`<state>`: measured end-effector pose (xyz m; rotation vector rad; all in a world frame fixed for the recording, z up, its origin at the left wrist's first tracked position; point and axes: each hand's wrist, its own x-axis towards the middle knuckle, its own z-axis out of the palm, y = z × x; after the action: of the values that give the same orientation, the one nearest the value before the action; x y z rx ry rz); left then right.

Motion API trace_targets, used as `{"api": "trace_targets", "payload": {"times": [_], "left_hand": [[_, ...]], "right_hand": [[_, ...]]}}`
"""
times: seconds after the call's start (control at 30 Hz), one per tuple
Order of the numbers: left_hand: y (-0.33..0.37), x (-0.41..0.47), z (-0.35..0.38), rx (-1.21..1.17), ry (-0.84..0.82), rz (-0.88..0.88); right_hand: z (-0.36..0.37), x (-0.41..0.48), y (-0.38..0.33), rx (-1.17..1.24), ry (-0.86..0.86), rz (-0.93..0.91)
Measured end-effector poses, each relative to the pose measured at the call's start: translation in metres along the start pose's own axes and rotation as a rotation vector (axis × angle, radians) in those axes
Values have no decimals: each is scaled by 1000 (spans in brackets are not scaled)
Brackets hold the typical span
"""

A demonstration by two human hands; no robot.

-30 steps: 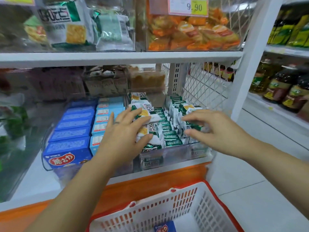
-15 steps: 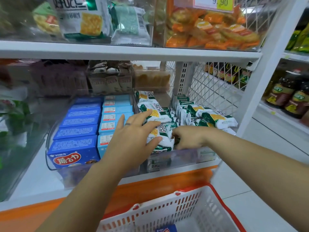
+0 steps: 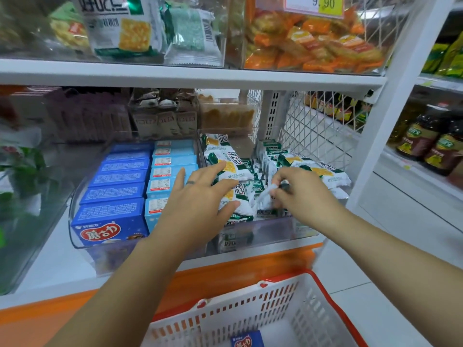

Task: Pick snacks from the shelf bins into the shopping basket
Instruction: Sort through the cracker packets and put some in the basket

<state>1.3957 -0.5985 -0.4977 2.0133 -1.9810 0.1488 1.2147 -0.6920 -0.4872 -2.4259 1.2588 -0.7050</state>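
The person is reaching both arms into a clear bin on the lower shelf, which is full of green-and-white packets standing in rows. The left hand is lying across the left-hand stack, its fingers straight and spread, pressing on the wrappers and gripping nothing. The right hand is hanging over the middle of the bin with its fingers curled, pinching the end of one packet (it is blurred, so I cannot tell how far it is lifted out of the row). That packet is sitting between the two hands, just beside the left thumb, inside the bin.

To the left, in a neighbouring clear bin, blue boxes are standing in two rows, dark blue beside light blue. Down below, in front of the orange shelf base, a white basket with a red rim is waiting at the person's right side, and one blue box is lying on its floor. On the shelf above, orange wrappers are piling up under a price tag, and dark bottles are standing on the rack to the far right.
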Motion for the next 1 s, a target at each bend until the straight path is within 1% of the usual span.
{"api": "trace_targets", "payload": {"times": [0.07, 0.13, 0.23, 0.27, 0.3, 0.33, 0.4, 0.47, 0.5, 0.57, 0.7, 0.8, 0.87, 0.93, 1.0], "left_hand": [[1, -1, -1, 22, 8, 9], [2, -4, 0, 1, 44, 31], [13, -12, -2, -114, 215, 130], [21, -16, -5, -194, 251, 147], [32, -21, -9, -309, 240, 137], [44, -29, -11, -443, 187, 103], [68, -46, -9, -715, 91, -13], [82, -63, -2, -988, 41, -141], [86, -71, 2, -1108, 13, -183], [91, -84, 9, -1230, -10, -240], [96, -97, 15, -1337, -31, -304], [95, -97, 21, -1352, -30, -316], [93, -95, 25, -1366, -40, -337], [92, -94, 30, -1398, -64, -373], [90, -91, 33, -1450, -116, -430]], "right_hand": [[-11, -12, -4, 169, 76, -10], [-23, -27, -8, 314, 108, -24], [-36, -57, -14, 470, 133, -21], [-38, -67, -15, 520, 140, -9], [-38, -76, -14, 566, 154, 5], [-37, -85, -15, 621, 171, 26], [-33, -101, -14, 772, 199, 93], [-27, -117, -12, 871, 185, 153], [-24, -124, -11, 887, 163, 172], [-18, -138, -8, 910, 113, 211], [-10, -148, 1, 914, -20, 271], [-10, -149, 6, 861, -226, 269], [-10, -150, 5, 859, -314, 257], [-7, -149, 7, 854, -319, 270], [-3, -147, 10, 883, -284, 321]]}}
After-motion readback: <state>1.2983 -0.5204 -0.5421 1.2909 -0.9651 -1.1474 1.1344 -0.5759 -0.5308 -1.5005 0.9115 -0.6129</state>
